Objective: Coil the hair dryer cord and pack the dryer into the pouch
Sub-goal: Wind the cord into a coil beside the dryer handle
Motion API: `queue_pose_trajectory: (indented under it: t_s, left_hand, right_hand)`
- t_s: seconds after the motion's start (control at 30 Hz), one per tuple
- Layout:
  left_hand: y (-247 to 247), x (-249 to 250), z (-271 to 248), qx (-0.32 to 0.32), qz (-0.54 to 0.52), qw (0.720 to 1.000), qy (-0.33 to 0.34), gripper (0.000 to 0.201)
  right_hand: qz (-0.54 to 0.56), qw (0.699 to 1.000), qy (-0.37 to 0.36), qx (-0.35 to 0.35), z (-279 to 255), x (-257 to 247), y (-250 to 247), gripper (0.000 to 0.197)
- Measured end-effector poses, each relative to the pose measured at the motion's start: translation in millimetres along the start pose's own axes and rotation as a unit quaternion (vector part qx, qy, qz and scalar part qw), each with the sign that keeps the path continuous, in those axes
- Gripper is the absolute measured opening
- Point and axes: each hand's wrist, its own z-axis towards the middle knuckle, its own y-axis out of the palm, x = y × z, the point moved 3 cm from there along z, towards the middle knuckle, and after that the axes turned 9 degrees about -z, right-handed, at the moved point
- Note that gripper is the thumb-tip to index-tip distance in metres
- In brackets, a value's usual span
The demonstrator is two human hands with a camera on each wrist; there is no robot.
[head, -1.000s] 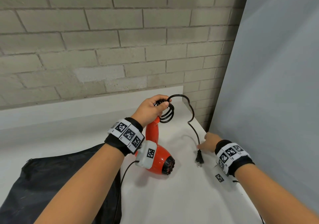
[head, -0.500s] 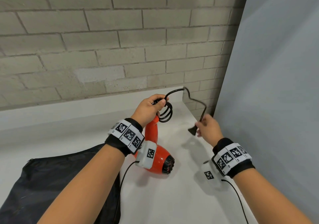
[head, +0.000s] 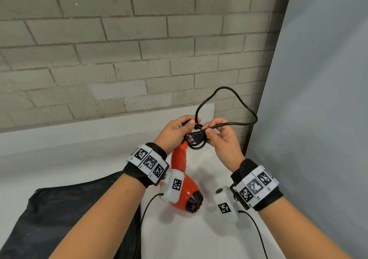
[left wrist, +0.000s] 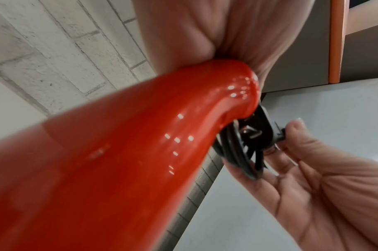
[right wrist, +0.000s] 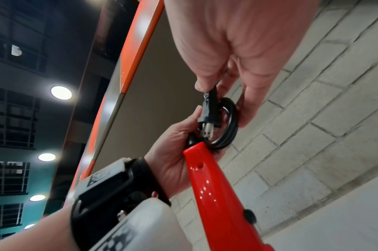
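The red hair dryer point(head: 185, 191) stands on the white table with its handle point(right wrist: 211, 183) pointing up. My left hand point(head: 175, 131) grips the small black coil of cord point(head: 196, 145) at the handle's top end point(left wrist: 233, 95). My right hand point(head: 219, 137) pinches the cord just behind the black plug point(right wrist: 209, 115), and the plug's prongs point into the coil point(right wrist: 224, 129). A loose loop of cord point(head: 229, 99) arches above both hands. The black pouch point(head: 65, 215) lies flat at the lower left, partly hidden by my left forearm.
A brick wall point(head: 119, 49) runs behind the table point(head: 189, 236). A grey panel point(head: 318, 99) stands close on the right, beside my right arm. Thin black cables point(head: 256, 230) run from the wrist cameras across the table.
My right hand lifted the plug off the table and carried it left to the coil in my left hand. The free cord now forms a raised loop. The dryer has stayed put.
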Motion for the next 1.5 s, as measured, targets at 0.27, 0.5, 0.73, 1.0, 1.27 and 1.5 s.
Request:
queue_pose_trajectory:
  t_s: [0.27, 0.5, 0.73, 1.0, 1.27, 1.5]
  left_hand:
    - [2, 0, 4, -0.030, -0.058, 0.998, -0.005, 0.020]
    - [8, -1, 5, -0.029, -0.014, 0.999, 0.004, 0.020]
    - [18, -2, 2, -0.068, 0.006, 0.998, -0.003, 0.018]
    - [4, 1, 5, -0.015, -0.052, 0.998, -0.024, 0.026]
    - [1, 6, 1, -0.027, -0.035, 0.999, -0.025, 0.030]
    - [3, 2, 2, -0.033, -0.014, 0.999, -0.004, 0.024]
  right_hand:
    - [-0.167, 0.981, -0.082, 0.056, 2, -6, 3, 0.032]
    - [-0.454, 0.865, -0.205, 0.061, -4, -7, 12, 0.010]
    - [-0.373, 0.926, -0.026, 0.050, 14, 18, 0, 0.039]
    - [-0.475, 0.861, 0.065, -0.170, -3, 55, -41, 0.022]
    - [-0.627, 0.664, 0.270, -0.304, -24, 83, -60, 0.039]
    - [-0.383, 0.901, 0.029, -0.203, 4, 33, -3, 0.041]
